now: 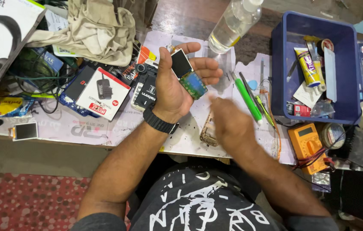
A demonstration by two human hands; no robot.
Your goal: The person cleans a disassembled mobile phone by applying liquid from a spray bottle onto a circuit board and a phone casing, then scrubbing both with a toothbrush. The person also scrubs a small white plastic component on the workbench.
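1. The right hand (228, 122) is blurred above a bare phone frame (209, 130) near the counter (83, 128) edge; whether it grips anything cannot be told.
2. The left hand (173, 81) grasps a small phone board with screen (188, 72), seemingly under inspection.
3. Further handling calls for care: a green tool (247, 99), bottle (233, 25) and blue bin (282, 64) crowd beyond.

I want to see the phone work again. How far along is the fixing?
Done: the phone is opened up, and its bare frame lies on the table. In hand: the left hand holds the green circuit board with its small screen; the blurred right hand is empty. Left: board and frame are apart, not yet joined.
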